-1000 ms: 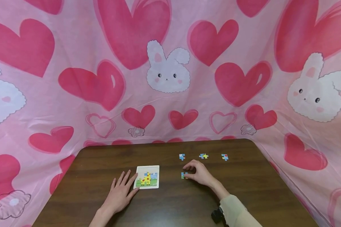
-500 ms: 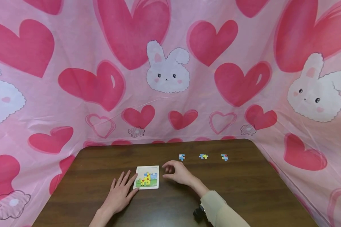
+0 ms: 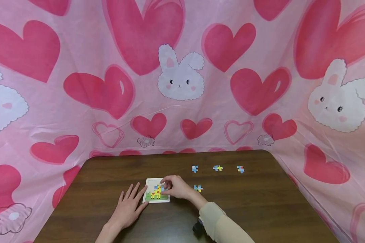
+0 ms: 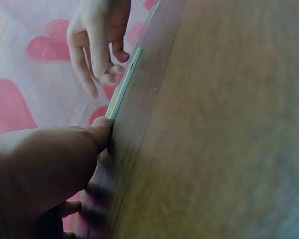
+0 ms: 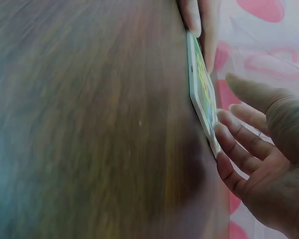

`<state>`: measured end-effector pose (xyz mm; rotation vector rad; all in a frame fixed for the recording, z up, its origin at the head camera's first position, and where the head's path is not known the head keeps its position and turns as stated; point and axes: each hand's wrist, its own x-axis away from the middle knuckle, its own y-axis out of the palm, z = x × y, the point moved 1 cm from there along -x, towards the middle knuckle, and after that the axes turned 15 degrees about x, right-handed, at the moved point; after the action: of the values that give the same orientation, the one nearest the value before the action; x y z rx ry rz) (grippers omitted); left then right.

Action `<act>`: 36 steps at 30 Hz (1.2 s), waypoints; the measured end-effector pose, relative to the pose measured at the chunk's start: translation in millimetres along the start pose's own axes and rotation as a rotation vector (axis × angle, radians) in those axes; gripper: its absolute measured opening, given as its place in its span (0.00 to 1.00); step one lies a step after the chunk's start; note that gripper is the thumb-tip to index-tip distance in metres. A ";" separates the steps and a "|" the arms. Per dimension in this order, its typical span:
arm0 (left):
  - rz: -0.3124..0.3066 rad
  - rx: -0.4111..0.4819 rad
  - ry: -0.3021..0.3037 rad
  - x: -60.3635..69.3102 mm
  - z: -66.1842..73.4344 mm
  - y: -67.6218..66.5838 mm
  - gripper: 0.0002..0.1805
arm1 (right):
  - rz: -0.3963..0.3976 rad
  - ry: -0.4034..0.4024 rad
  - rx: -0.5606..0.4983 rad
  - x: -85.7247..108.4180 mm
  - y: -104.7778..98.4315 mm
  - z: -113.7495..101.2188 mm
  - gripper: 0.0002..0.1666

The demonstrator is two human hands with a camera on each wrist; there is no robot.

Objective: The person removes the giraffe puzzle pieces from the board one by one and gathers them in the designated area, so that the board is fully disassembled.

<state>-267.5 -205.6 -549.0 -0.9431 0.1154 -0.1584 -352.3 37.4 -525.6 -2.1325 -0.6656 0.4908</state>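
Observation:
A square giraffe puzzle board (image 3: 150,199) with a white frame lies on the table, part of its upper picture area blank grey. My left hand (image 3: 127,208) rests flat at its left side, fingers spread, index finger and thumb touching the frame; the left wrist view shows the thumb (image 4: 100,132) on the edge. Over the board's right side is my right hand (image 3: 177,187), thumb and fingers apart and loosely curved. In the right wrist view no piece shows between its thumb and fingers (image 5: 239,144). A blue and yellow puzzle piece (image 3: 198,188) lies right of the board.
Three more puzzle pieces lie in a row farther back: a blue one (image 3: 195,168), a yellow and blue one (image 3: 218,167) and a blue one with red (image 3: 240,169). A pink heart-patterned cloth (image 3: 219,101) hangs around the brown table (image 3: 261,202).
My right hand has moved left from the nearer puzzle piece to over the board. That piece, covered half a second ago, shows on the table again. My left hand has stayed in place.

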 end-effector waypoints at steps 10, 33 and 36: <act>0.001 -0.004 0.002 -0.2 -0.7 0.3 0.37 | -0.030 0.029 0.109 -15.5 13.8 -10.8 0.20; 0.003 0.005 0.008 0.8 -0.5 -1.4 0.36 | 0.060 -0.067 0.302 -47.1 59.9 27.5 0.22; 0.000 0.009 0.005 1.0 -0.2 -1.8 0.36 | 0.088 -0.067 0.305 -50.1 66.5 33.8 0.24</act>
<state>-266.7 -207.0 -547.6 -0.9341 0.1194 -0.1608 -391.1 -7.2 -593.3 -1.8688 -0.4993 0.6692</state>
